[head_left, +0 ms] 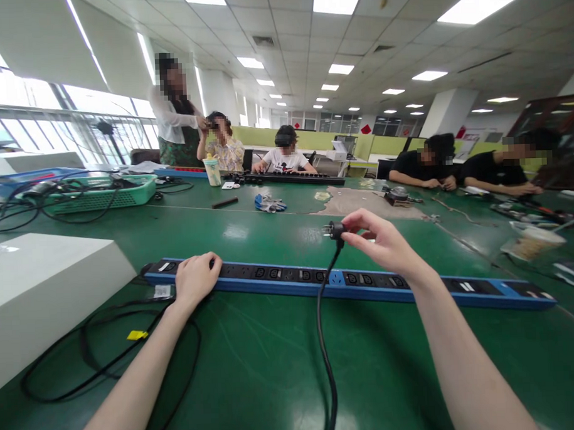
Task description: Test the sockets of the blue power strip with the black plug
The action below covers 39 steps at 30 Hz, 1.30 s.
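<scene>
A long blue and black power strip lies across the green table in front of me, its rows of sockets facing up. Near its left end my left hand grips the strip, fingers curled over the far edge. Between thumb and fingertips my right hand pinches a black plug above the middle of the strip. The plug's metal prongs point left, free of any socket. Its thick black cable hangs down across the strip to the near table edge.
A white box stands at the left beside a looped black cord with a yellow tag. Behind are a green basket of cables, a drink cup and blue-grey gloves. Several people are around the table's far side.
</scene>
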Motion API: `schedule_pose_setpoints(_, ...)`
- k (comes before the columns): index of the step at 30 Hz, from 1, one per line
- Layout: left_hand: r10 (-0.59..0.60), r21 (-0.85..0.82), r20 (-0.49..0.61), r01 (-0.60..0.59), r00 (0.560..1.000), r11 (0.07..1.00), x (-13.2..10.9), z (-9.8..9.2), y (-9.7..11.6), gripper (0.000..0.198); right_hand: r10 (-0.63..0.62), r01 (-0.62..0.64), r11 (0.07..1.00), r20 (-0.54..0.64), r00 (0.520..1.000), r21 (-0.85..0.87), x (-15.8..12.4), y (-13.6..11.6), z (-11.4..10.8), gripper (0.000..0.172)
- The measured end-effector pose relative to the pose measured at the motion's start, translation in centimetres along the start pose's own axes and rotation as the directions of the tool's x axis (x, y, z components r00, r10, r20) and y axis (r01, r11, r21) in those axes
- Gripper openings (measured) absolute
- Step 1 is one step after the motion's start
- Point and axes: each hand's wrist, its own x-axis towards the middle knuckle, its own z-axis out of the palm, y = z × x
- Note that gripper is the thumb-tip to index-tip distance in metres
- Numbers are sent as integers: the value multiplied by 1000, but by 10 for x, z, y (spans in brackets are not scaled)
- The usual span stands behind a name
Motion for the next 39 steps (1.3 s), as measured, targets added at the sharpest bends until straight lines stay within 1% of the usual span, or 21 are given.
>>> schedule_pose_setpoints(3,-1,15,48,0,999,1000,4,-1,1,37,52,-53,997,6,999,59,-12,0,-15,26)
schedule_pose_setpoints(5,13,-8,67,-12,998,1000,6,-2,5,36,97,-98,992,16,995,79,-15,1,-22,26)
schedule_pose_setpoints(7,51,-64,62,-47,997,997,7,-2,17,35,143,-144,984,15,990,109,-14,4,-24,26)
schedule_pose_setpoints(9,123,-129,46,-116,991,985,4,-2,35,34,187,-187,971,17,982,149,-11,8,-19,24)
schedule_pose_setpoints(11,234,-186,33,-224,972,957,-2,0,58,35,228,-229,957,23,973,181,-6,12,-5,21)
schedule_pose_setpoints(13,330,-216,36,-315,943,924,-11,3,79,36,265,-267,946,37,963,181,0,17,19,19)
schedule_pose_setpoints(15,390,-209,39,-374,920,903,-20,6,94,36,292,-297,947,58,955,120,7,22,49,16)
schedule_pose_setpoints(17,407,-179,24,-397,913,900,-27,8,102,36,324,-325,945,60,944,22,13,27,80,13)
schedule_pose_setpoints(19,408,-158,11,-402,913,902,-30,9,103,36,341,-337,937,35,939,-94,16,32,107,13)
schedule_pose_setpoints(21,409,-151,2,-404,913,902,-31,9,102,36,366,-357,916,16,931,-182,17,36,129,13)
schedule_pose_setpoints(24,407,-144,-19,-406,913,903,-31,8,102,35,404,-393,885,-5,915,-251,15,39,148,13)
schedule_pose_setpoints(27,406,-133,-44,-408,913,903,-33,8,103,34,417,-409,863,-40,908,-297,12,40,155,13)
schedule_pose_setpoints(31,404,-116,-59,-408,913,905,-34,9,104,34,405,-396,841,-56,913,-368,11,37,158,12)
schedule_pose_setpoints(39,406,-105,-61,-410,912,906,-33,11,103,33,366,-323,761,-39,930,-563,15,15,162,12)
